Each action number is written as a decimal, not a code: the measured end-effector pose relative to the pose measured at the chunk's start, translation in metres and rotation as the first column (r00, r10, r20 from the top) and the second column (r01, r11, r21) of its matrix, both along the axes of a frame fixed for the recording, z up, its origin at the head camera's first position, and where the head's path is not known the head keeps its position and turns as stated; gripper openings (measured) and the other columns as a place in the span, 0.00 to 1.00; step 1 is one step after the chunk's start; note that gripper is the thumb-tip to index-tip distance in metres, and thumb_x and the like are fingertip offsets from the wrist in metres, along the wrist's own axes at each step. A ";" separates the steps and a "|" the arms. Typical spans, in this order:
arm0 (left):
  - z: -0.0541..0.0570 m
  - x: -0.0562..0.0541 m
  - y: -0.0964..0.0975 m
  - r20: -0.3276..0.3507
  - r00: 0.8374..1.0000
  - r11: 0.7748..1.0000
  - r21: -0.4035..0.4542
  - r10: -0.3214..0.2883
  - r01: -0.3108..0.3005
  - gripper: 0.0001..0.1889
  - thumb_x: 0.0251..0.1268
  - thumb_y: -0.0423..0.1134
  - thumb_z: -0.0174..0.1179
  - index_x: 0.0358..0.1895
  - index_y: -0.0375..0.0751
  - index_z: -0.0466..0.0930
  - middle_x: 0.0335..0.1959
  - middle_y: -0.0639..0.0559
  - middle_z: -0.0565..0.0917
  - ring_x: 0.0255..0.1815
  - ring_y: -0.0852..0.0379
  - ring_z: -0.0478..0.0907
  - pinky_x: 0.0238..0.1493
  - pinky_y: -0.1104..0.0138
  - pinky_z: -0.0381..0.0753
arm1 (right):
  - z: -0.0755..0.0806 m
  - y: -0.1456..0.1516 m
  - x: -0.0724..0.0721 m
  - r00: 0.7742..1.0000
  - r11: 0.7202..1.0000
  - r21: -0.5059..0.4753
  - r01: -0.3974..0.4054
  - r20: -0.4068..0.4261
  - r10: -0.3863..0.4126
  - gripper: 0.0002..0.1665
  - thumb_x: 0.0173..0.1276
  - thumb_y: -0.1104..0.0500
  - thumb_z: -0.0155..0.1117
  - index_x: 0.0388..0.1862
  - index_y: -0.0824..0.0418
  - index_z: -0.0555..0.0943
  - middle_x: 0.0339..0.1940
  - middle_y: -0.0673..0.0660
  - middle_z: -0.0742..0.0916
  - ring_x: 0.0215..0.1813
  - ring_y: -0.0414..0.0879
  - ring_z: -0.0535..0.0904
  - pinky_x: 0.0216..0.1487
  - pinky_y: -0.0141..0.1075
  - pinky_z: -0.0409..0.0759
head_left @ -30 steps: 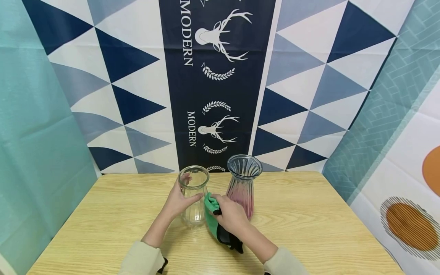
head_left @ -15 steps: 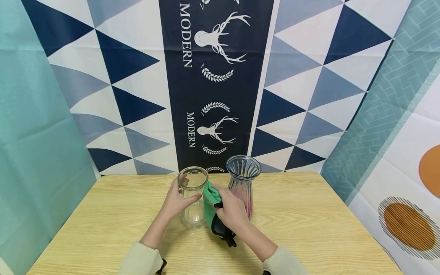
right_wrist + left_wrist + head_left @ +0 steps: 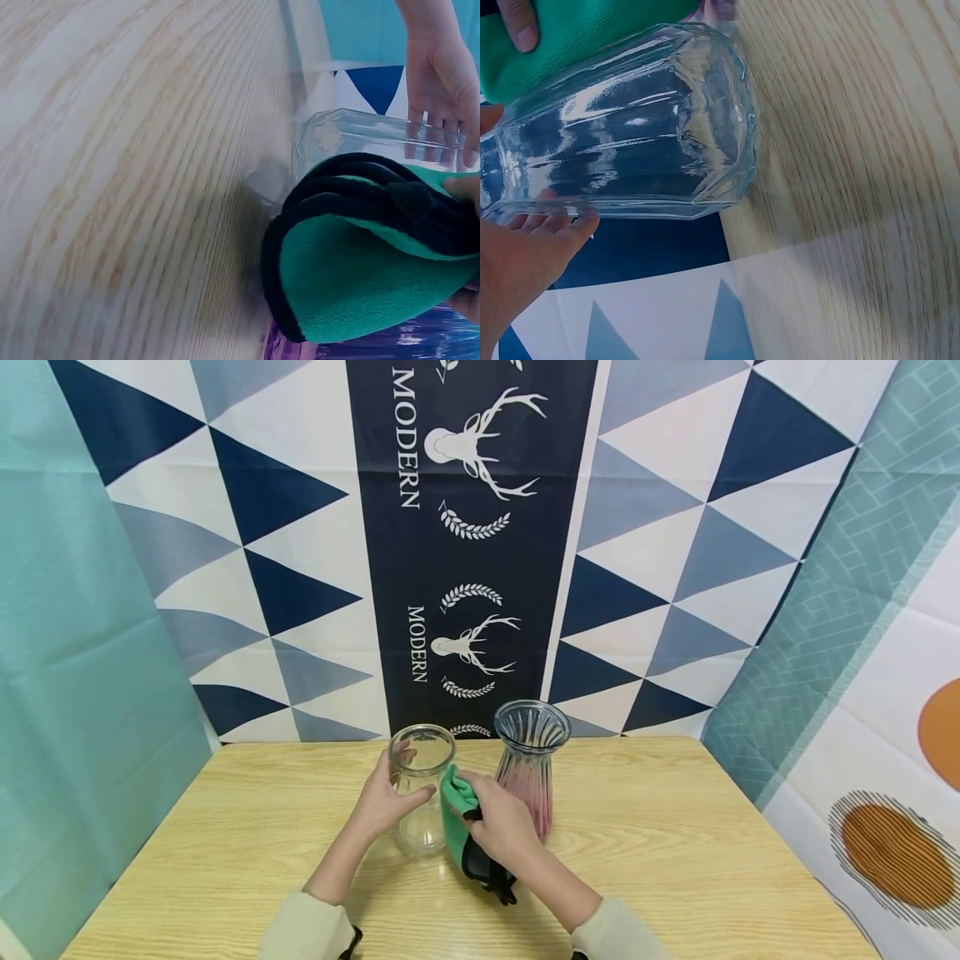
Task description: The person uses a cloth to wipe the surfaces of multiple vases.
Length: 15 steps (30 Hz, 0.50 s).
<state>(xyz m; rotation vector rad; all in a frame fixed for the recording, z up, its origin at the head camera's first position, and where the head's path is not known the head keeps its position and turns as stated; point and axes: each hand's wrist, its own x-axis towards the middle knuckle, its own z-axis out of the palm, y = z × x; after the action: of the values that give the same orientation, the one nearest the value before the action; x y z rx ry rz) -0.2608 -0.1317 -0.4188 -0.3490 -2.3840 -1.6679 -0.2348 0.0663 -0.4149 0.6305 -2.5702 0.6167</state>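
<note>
A clear glass vase (image 3: 422, 833) stands upright on the wooden table, its ribbed side filling much of the left wrist view. My left hand (image 3: 381, 799) grips it below the rim, thumb in front and fingers around the far left side. In my right hand (image 3: 506, 823) is a folded green cloth (image 3: 454, 832) with black edging, pinched between thumb and fingers. The cloth lies along the vase's right side, and its loose lower end hangs toward me. In the right wrist view the cloth's folds (image 3: 352, 277) cover part of the vase.
Close behind my right hand stands a second ribbed glass vase (image 3: 534, 760), blue-grey at its flared top and pink below. The wooden table (image 3: 645, 860) ends at a patterned backdrop (image 3: 472, 568) behind both vases. A teal curtain (image 3: 90, 693) hangs at the left.
My right hand has moved the cloth up along the vase's side, then slightly back down. My left hand keeps its grip, and the vase stays in place.
</note>
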 end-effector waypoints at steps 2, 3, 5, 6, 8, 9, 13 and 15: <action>0.000 0.000 0.000 0.004 1.000 1.000 0.003 -0.008 0.008 0.42 0.52 0.38 0.68 0.69 0.45 0.55 0.66 0.37 0.69 0.70 0.41 0.61 0.68 0.41 0.57 | -0.001 0.001 0.000 1.000 1.000 0.026 -0.004 0.028 0.003 0.30 0.57 0.53 0.70 0.60 0.51 0.73 0.47 0.54 0.84 0.41 0.48 0.83 0.35 0.41 0.81; 0.000 0.000 0.000 0.007 1.000 1.000 0.003 -0.010 0.010 0.41 0.52 0.38 0.68 0.69 0.45 0.55 0.66 0.37 0.68 0.71 0.41 0.61 0.68 0.41 0.57 | -0.001 0.002 0.000 0.999 0.999 0.041 -0.005 0.042 0.004 0.30 0.57 0.54 0.70 0.60 0.52 0.73 0.47 0.55 0.84 0.40 0.48 0.82 0.35 0.41 0.81; 0.001 0.000 0.000 0.013 1.000 1.000 0.001 -0.013 0.013 0.41 0.52 0.37 0.67 0.70 0.45 0.55 0.66 0.37 0.68 0.71 0.41 0.60 0.68 0.41 0.57 | -0.002 0.003 0.000 0.998 0.997 0.078 -0.010 0.070 0.004 0.30 0.57 0.54 0.70 0.59 0.53 0.74 0.46 0.55 0.85 0.40 0.47 0.82 0.33 0.40 0.81; 0.001 0.000 0.000 0.014 1.000 1.000 -0.001 -0.014 0.014 0.41 0.52 0.37 0.67 0.70 0.45 0.55 0.66 0.37 0.68 0.71 0.40 0.60 0.68 0.41 0.57 | -0.003 0.004 0.000 0.997 0.995 0.096 -0.013 0.082 0.005 0.30 0.57 0.54 0.70 0.59 0.53 0.74 0.45 0.55 0.85 0.38 0.47 0.82 0.32 0.39 0.81; 0.001 0.000 0.000 0.014 1.000 1.000 -0.008 -0.011 0.011 0.41 0.52 0.37 0.67 0.70 0.45 0.54 0.66 0.37 0.68 0.71 0.40 0.60 0.68 0.41 0.57 | -0.004 0.005 0.000 0.996 0.992 0.122 -0.020 0.091 0.009 0.29 0.56 0.54 0.70 0.58 0.54 0.74 0.44 0.55 0.85 0.37 0.46 0.82 0.30 0.38 0.80; 0.002 0.000 0.000 0.012 1.000 1.000 -0.008 -0.010 0.010 0.42 0.52 0.37 0.67 0.70 0.44 0.54 0.66 0.36 0.68 0.71 0.40 0.60 0.68 0.41 0.57 | -0.004 0.005 0.000 0.996 0.991 0.131 -0.022 0.090 0.010 0.29 0.56 0.54 0.70 0.58 0.54 0.74 0.43 0.55 0.85 0.37 0.46 0.82 0.30 0.38 0.80; 0.002 0.001 0.002 0.008 1.000 1.000 -0.010 0.002 -0.002 0.43 0.51 0.39 0.68 0.70 0.41 0.53 0.66 0.36 0.68 0.70 0.41 0.60 0.69 0.43 0.57 | -0.004 0.006 0.000 0.998 0.992 0.123 -0.023 0.064 0.015 0.29 0.56 0.55 0.70 0.58 0.54 0.74 0.42 0.55 0.85 0.37 0.45 0.82 0.31 0.38 0.80; 0.002 0.001 0.002 0.009 1.000 1.000 -0.012 0.010 -0.010 0.44 0.50 0.40 0.69 0.70 0.41 0.53 0.66 0.37 0.68 0.70 0.42 0.61 0.69 0.44 0.58 | -0.003 0.005 0.001 0.999 0.995 0.101 -0.017 0.048 0.013 0.30 0.55 0.56 0.70 0.58 0.54 0.74 0.44 0.55 0.85 0.38 0.46 0.82 0.32 0.39 0.80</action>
<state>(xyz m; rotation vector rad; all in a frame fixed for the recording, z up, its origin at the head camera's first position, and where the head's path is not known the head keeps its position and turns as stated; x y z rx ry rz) -0.2597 -0.1294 -0.4168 -0.3319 -2.3993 -1.6549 -0.2339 0.0717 -0.4180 0.6769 -2.6567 0.5139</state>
